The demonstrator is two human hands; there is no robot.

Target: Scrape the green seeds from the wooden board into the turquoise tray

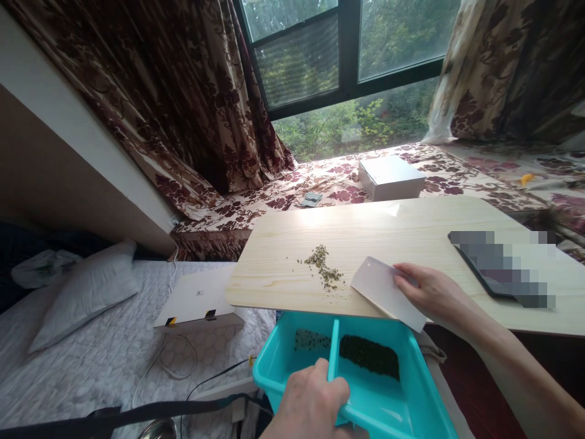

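My right hand (423, 289) holds a flat, whitish plastic scraper (375, 280) by its right side, fingers closed on it, low over the table's near edge. To the left of the scraper, a scattered pile of small brownish-green seeds (323, 267) lies on the light wooden table (274, 244). My left hand (313, 396) is closed around the near side of a turquoise two-part bin (429, 390), by its divider. The bin sits just under the table edge. Pale grains with dark specks (311, 339) lie in its left compartment, dark green seeds (369, 356) in its right one.
A dark tablet-like device (479, 268), partly blurred out, lies on the table's right. Behind the table, a white box (390, 177) stands on the patterned window seat. At left, a flat white box (196, 299) and cables rest on the quilted bed (105, 341).
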